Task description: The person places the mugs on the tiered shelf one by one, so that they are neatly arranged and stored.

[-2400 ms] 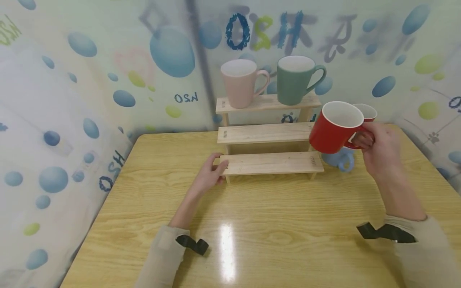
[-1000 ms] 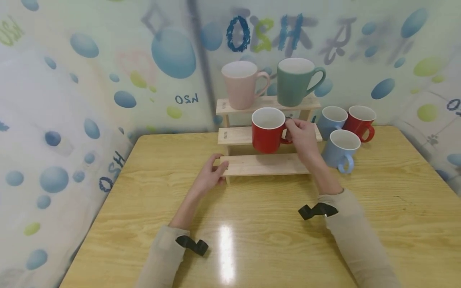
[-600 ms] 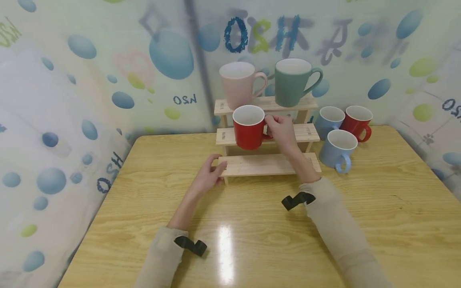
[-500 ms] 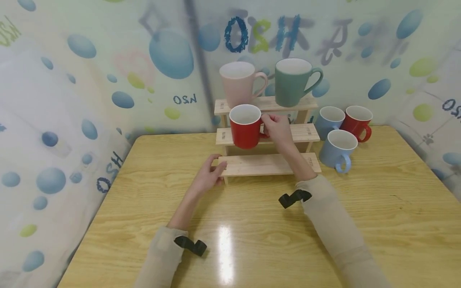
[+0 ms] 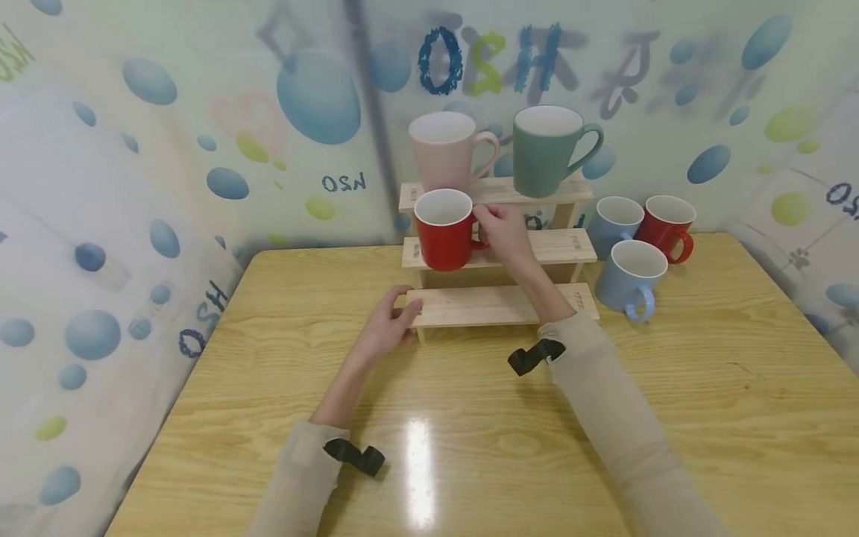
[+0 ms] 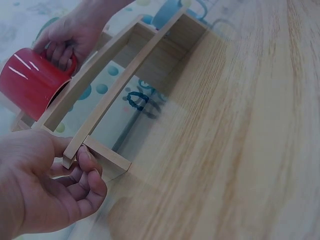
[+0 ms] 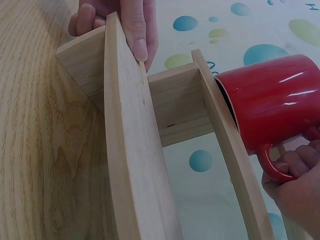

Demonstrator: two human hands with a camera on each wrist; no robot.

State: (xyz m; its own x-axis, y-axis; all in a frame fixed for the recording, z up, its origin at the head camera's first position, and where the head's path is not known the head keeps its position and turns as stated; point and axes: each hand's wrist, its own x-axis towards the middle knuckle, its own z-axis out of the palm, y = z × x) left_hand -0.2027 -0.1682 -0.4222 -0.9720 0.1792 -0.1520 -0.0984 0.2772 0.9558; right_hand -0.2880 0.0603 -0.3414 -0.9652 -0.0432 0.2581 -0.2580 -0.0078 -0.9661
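My right hand (image 5: 502, 233) grips the handle of a red mug (image 5: 444, 237) with a white inside. The mug is upright at the left part of the middle shelf (image 5: 550, 247), its base right at the board in the right wrist view. My left hand (image 5: 388, 322) pinches the left end of the lowest shelf (image 5: 483, 306) of a three-step wooden rack, thumb on top and fingers below, as the left wrist view shows too. On the top shelf (image 5: 499, 190) stand a pink mug (image 5: 443, 153) and a green mug (image 5: 545, 153), handles to the right.
Right of the rack, a second red mug (image 5: 666, 227) and two light blue mugs, one behind (image 5: 614, 224) and one in front (image 5: 629, 276), stand close together on the wooden table (image 5: 523, 432). A patterned wall covering (image 5: 322, 97) rises behind the rack.
My right hand has carried the red mug leftward from beside the rack's right end to the left part of the middle shelf. The left hand has kept its place on the lowest shelf.
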